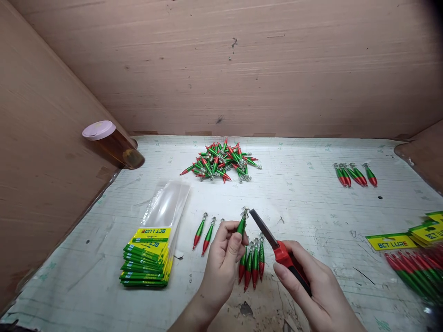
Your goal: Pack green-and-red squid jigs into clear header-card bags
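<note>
Pinched upright in my left hand (pixel 226 251) is a green squid jig (pixel 241 226), its ring of metal hooks pointing up. My right hand (pixel 311 281) is closed round the red and black handles of a pair of scissors (pixel 266 228). The blades look closed, and their tip is close beside the jig's hooks; I cannot tell whether they touch. Behind and below my left hand lies a row of several red and green jigs (pixel 255 263). A few more jigs (pixel 207 237) lie left of that hand, one partly hidden by it.
A heap of jigs (pixel 218 161) lies at the back. Left are a stack of clear header-card bags (pixel 152 249) and a lidded bottle of brown liquid (pixel 114 143). Several jigs (pixel 356 175) lie far right, above filled packs (pixel 408 263). Cardboard walls (pixel 242 69) enclose the table.
</note>
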A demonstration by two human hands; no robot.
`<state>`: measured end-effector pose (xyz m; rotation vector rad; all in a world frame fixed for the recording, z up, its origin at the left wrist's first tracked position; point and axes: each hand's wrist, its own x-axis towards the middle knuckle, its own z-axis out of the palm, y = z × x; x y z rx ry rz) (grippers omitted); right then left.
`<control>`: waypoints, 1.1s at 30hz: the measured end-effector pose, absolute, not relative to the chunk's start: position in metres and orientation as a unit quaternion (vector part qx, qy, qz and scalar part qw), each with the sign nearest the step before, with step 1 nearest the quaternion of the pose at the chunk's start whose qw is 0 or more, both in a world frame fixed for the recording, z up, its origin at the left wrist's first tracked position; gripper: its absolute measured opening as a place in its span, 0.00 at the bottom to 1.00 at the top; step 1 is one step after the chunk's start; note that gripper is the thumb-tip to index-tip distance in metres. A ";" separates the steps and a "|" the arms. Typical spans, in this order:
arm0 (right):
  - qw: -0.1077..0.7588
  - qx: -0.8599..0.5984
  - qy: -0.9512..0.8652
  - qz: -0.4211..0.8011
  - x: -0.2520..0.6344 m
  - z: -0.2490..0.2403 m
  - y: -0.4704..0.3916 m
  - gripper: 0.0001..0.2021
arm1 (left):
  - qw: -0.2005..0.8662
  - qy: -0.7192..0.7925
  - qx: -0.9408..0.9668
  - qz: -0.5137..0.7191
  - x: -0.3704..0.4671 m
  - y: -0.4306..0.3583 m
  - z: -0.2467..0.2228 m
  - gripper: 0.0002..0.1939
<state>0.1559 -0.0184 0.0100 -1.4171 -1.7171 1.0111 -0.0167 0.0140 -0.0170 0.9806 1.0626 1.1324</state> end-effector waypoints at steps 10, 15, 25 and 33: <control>0.350 -0.556 -0.650 0.381 0.156 0.003 -0.021 0.08 | 0.675 0.410 0.351 0.502 -0.012 0.015 -0.016 0.10; 0.344 -0.553 -0.660 0.374 0.155 0.005 -0.020 0.07 | 0.649 0.424 0.373 0.510 -0.011 0.013 -0.017 0.10; 0.312 -0.562 -0.698 0.316 0.159 0.007 -0.020 0.05 | 0.561 0.482 0.469 0.483 -0.018 0.008 -0.023 0.09; 0.299 -0.537 -0.679 0.401 0.165 0.014 -0.011 0.09 | 0.573 0.468 0.494 0.457 -0.024 0.012 -0.019 0.09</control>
